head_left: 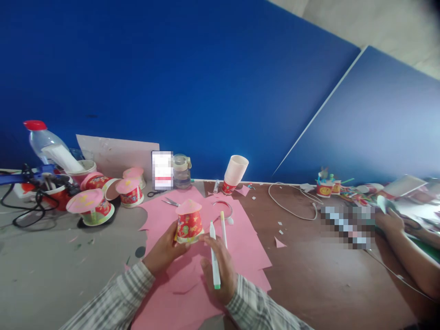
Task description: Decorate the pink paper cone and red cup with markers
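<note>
My left hand [167, 247] is closed around the side of an upside-down red paper cup [189, 225]. A shallow pink paper cone [188, 207] sits on top of the cup like a roof. My right hand [222, 270] grips a white marker pen [215, 256], its green end pointing down toward me. One fingertip of that hand is at the cup's lower rim. Beyond the right hand a second white marker with a yellow end [223, 227] lies on pink paper sheets [245, 243]. Scissors [171, 201] rest behind the cup.
Several pink-topped cups [130, 195] stand at left, near a clear bottle [43, 140] and black cables [25, 215]. A leaning stack of paper cups [236, 169], a water bottle [182, 172] and a blurred screen [162, 170] line the blue wall. Another person's hands [392, 220] work at right.
</note>
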A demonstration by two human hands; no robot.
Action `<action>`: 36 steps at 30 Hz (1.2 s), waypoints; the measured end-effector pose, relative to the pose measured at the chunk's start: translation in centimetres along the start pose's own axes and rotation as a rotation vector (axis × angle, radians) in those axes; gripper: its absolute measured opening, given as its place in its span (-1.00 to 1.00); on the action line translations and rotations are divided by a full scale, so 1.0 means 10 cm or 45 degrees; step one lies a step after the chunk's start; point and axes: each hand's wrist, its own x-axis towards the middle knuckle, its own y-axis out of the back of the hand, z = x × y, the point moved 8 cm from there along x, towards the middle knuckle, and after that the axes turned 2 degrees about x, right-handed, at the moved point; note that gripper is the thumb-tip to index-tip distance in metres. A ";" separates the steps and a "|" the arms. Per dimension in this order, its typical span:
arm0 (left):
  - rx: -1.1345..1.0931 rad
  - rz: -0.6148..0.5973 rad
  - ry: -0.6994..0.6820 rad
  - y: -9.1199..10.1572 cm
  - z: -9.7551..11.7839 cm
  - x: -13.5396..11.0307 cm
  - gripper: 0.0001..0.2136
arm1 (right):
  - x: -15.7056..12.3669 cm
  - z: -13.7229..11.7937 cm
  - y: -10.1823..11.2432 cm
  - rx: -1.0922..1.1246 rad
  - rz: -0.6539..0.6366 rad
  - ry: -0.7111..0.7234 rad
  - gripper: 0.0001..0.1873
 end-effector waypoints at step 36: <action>-0.610 -0.015 0.120 -0.14 -0.06 -0.06 -0.55 | 0.00 -0.06 -0.02 -0.036 -0.005 0.110 -0.44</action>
